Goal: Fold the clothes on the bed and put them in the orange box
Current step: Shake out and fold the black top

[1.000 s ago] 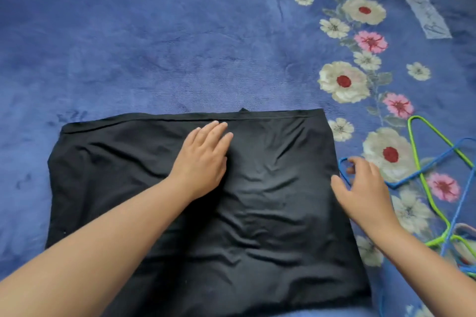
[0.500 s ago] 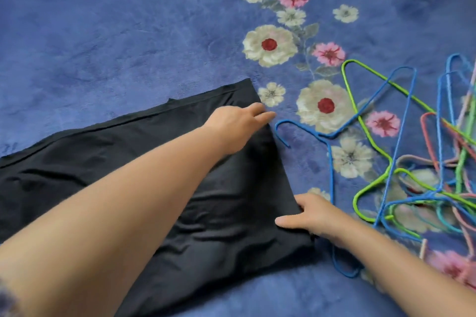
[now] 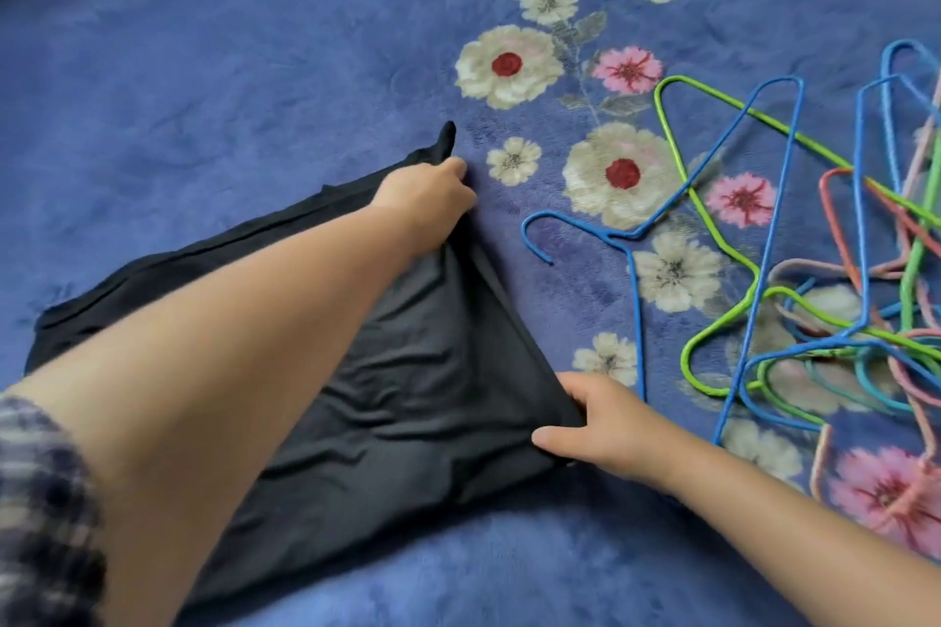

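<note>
The left hand is in the middle of the frame, and its fingers are curled around the far right corner of the black garment; a small tip of cloth stands up just above the knuckles. The right hand is lower, at the centre right, and it pinches the near right corner of the same garment, with the thumb on top of the cloth and the fingers under its edge. Between the two hands the right edge of the garment is pulled into a straight, tight line. A checked sleeve covers the left upper arm at the lower left of the frame. The garment lies on a blue blanket with a soft pile and printed white and pink flowers, which fills the whole view. The garment takes the lower left and the middle of the frame; its long axis goes from the left edge toward the hands on the right, and its far hem rises to the upper right. A pile of coloured wire hangers lies at the right of the frame, near the right hand but apart from it.
</note>
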### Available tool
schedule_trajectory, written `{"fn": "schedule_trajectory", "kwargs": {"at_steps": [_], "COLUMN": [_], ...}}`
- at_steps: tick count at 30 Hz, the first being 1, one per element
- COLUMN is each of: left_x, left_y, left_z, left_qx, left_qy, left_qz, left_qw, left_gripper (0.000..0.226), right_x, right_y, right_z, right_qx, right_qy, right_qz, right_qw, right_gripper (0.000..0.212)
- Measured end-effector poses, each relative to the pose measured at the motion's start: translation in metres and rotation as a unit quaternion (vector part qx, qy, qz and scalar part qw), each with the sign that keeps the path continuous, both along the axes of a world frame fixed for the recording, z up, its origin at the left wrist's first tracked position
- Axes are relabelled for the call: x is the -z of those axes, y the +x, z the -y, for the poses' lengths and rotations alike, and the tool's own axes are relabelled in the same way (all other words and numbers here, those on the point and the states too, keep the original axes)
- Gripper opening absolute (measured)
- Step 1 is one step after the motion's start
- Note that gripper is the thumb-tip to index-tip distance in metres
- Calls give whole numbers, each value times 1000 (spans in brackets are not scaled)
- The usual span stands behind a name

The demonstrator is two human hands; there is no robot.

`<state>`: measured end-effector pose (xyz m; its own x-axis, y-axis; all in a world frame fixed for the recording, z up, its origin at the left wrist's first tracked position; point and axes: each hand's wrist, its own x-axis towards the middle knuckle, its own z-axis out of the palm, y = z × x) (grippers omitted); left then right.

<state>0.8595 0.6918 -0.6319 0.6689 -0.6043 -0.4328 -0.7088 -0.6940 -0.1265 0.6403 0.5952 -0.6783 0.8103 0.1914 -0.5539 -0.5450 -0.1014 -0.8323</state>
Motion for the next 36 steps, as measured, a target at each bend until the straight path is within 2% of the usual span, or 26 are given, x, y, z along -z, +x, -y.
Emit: {"fn": "schedule_trajectory", "kwargs": {"at_steps": [4,7,9,13,14,16,24,29,31,33,35,36], "left_x": [-31,-46,-50,-46,-44,-43,-12,2,3,9,19,24], "left_y": [8,10,10,8,8,8,1,7,8,7,-1,-5], "left_z": [-52,-100,-131,-197,-215,-245,-377,-411,-419,-429,-435,-438], "left_qx": [-28,-66,-101,-158,-163,-171,-184,-178,-183,-195,-233,-259], "left_qy": [-39,-67,-101,-166,-186,-223,-237,-283,-255,-160,-86,-85], "left_qz": [12,16,10,6,6,4,-8,-16,-28,-57,-78,-89], "left_qw": [999,995,990,973,969,960,954,942,949,966,966,958], "left_gripper": [30,31,33,38,38,40,39,35,40,54,74,80], "right_x": [-25,-43,-50,-59,-60,-62,-49,-43,-41,-38,-29,-23], "right_y": [11,27,36,44,46,50,56,59,58,57,52,49], "right_z": [-23,-49,-70,-130,-147,-176,-305,-348,-357,-366,-372,-375], "right_qx": [-27,-81,-117,-189,-199,-216,-280,-295,-306,-333,-384,-408], "right_qy": [29,97,109,63,54,43,-72,-94,-113,-139,-157,-168], "right_qz": [41,13,-7,16,21,17,38,48,77,91,81,80], "right_qw": [998,992,987,980,978,975,957,949,942,928,906,894], "right_gripper": [21,21,21,47,42,19,38,35,30,7,34,40]}}
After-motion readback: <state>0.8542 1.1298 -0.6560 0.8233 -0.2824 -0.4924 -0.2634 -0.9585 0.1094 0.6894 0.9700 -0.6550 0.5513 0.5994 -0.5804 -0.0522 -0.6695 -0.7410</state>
